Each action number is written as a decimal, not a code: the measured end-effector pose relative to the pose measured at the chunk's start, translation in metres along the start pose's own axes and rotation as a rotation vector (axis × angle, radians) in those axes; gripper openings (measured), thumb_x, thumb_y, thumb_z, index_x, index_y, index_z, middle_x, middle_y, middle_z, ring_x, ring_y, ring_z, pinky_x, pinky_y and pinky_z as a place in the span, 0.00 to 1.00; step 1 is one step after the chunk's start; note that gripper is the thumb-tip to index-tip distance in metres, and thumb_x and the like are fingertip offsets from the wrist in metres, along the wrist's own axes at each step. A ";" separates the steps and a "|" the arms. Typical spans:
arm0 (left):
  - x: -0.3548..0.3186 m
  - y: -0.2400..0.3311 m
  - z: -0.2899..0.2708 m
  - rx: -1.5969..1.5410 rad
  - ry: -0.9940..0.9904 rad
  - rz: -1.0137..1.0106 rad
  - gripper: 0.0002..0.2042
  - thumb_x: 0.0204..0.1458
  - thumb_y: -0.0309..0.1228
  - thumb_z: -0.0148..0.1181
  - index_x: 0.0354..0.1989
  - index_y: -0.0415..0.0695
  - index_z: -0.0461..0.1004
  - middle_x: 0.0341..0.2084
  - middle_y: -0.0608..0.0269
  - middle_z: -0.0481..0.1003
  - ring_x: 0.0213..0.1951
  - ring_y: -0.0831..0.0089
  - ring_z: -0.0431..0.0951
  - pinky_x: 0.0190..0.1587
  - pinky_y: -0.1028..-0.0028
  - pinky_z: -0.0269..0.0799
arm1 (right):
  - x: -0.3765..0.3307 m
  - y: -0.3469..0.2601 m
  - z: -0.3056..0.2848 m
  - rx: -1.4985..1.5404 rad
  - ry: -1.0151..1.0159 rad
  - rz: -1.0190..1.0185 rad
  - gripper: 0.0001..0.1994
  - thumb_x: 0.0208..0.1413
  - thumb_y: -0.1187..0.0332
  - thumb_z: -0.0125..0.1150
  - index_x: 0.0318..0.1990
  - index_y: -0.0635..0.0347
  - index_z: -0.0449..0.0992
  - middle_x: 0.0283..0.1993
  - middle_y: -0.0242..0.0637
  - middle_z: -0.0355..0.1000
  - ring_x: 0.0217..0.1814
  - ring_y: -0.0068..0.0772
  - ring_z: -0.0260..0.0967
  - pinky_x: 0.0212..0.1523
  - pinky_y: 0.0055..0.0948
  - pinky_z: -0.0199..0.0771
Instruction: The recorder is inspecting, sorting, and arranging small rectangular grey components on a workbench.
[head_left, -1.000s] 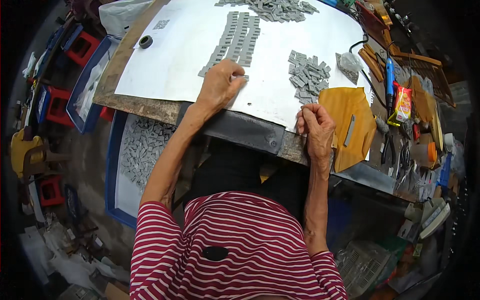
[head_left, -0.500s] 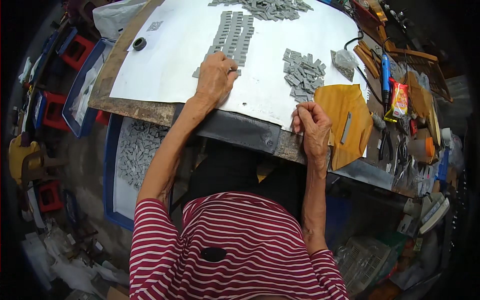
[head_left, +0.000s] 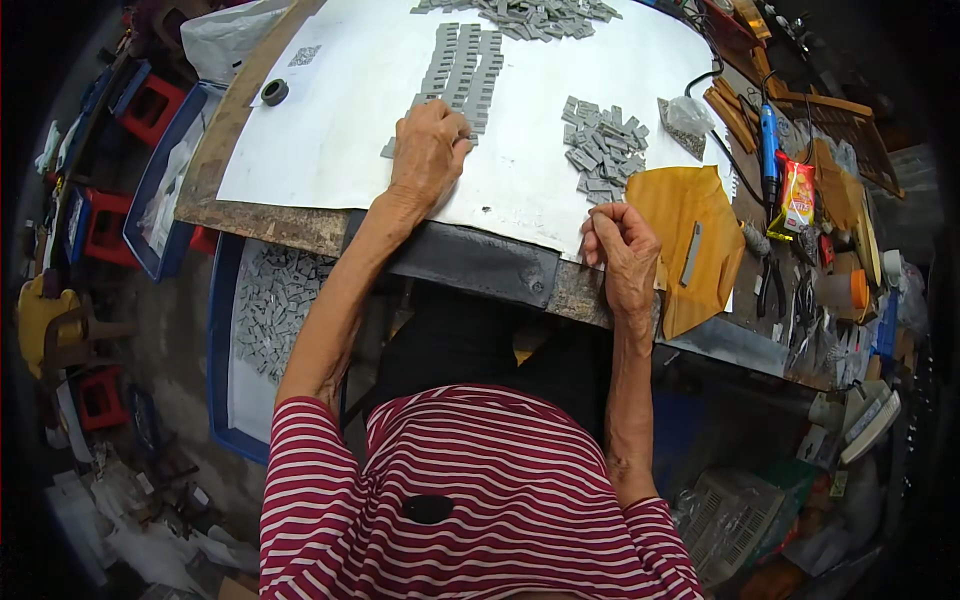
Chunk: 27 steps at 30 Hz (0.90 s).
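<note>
Small flat grey pieces lie in neat columns (head_left: 465, 65) on the white-covered table. My left hand (head_left: 428, 150) rests over their near end, its fingers curled down. A grey piece (head_left: 472, 141) shows beside its thumb, and another sticks out on the left; the hand hides what lies beneath. At the front edge of the table my right hand (head_left: 622, 248) is closed in a pinch, thumb against fingers. Whatever is between those fingertips is too small to make out. Loose grey pieces form a pile (head_left: 605, 150) beyond the right hand.
Brown paper (head_left: 690, 215) with a narrow grey strip (head_left: 691, 255) on it lies right of my right hand. Past it are a blue pen-shaped tool (head_left: 769, 145), a red packet (head_left: 797, 197) and pliers (head_left: 770, 288). A black tape roll (head_left: 274, 92) sits left; a blue tray (head_left: 217, 350) is below.
</note>
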<state>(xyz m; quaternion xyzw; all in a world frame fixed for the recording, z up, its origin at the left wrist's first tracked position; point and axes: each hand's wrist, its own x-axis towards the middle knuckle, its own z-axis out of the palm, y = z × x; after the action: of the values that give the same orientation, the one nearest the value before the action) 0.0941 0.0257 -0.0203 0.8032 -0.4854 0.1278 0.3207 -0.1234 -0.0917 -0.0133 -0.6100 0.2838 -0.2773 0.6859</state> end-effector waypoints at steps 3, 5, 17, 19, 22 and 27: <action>0.001 -0.003 0.004 -0.018 0.001 -0.006 0.06 0.37 0.24 0.61 0.25 0.40 0.74 0.27 0.58 0.70 0.35 0.62 0.70 0.39 0.68 0.66 | -0.001 0.000 -0.001 -0.014 0.000 -0.001 0.05 0.54 0.73 0.51 0.33 0.67 0.70 0.24 0.33 0.68 0.19 0.15 0.59 0.20 0.14 0.60; 0.002 -0.005 0.005 -0.025 0.004 0.001 0.05 0.37 0.24 0.61 0.25 0.40 0.74 0.27 0.58 0.70 0.35 0.62 0.70 0.39 0.68 0.66 | -0.001 0.000 -0.001 -0.020 -0.002 -0.002 0.05 0.54 0.73 0.52 0.33 0.67 0.70 0.24 0.33 0.68 0.19 0.15 0.59 0.20 0.14 0.60; 0.003 0.015 -0.001 -0.172 0.036 0.083 0.04 0.38 0.22 0.59 0.24 0.42 0.73 0.27 0.59 0.70 0.34 0.62 0.69 0.38 0.66 0.63 | 0.000 -0.001 0.001 -0.028 0.004 0.000 0.05 0.54 0.74 0.52 0.33 0.68 0.70 0.24 0.32 0.68 0.19 0.15 0.60 0.20 0.14 0.61; 0.006 0.030 0.001 -0.292 -0.060 0.113 0.04 0.40 0.20 0.57 0.26 0.39 0.73 0.27 0.56 0.70 0.33 0.61 0.70 0.38 0.68 0.65 | 0.000 -0.002 0.000 -0.017 0.021 -0.007 0.05 0.53 0.75 0.51 0.33 0.69 0.70 0.24 0.33 0.68 0.19 0.16 0.61 0.19 0.14 0.61; 0.008 0.054 0.011 -0.432 -0.192 0.134 0.04 0.43 0.21 0.55 0.28 0.37 0.73 0.26 0.54 0.71 0.32 0.62 0.71 0.37 0.68 0.66 | -0.002 -0.003 0.000 0.015 0.030 -0.039 0.05 0.53 0.75 0.52 0.33 0.70 0.69 0.23 0.34 0.67 0.19 0.16 0.62 0.18 0.14 0.61; 0.015 0.082 0.037 -0.528 -0.226 0.182 0.05 0.44 0.25 0.57 0.29 0.37 0.73 0.25 0.54 0.71 0.31 0.61 0.70 0.35 0.68 0.66 | -0.009 -0.005 0.001 0.110 0.098 -0.128 0.04 0.52 0.76 0.52 0.32 0.69 0.69 0.24 0.34 0.68 0.19 0.16 0.61 0.17 0.15 0.61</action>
<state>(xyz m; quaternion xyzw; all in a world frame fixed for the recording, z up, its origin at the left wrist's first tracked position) 0.0270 -0.0354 -0.0086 0.6545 -0.6044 -0.0647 0.4495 -0.1295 -0.0847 -0.0080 -0.5740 0.2620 -0.3650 0.6846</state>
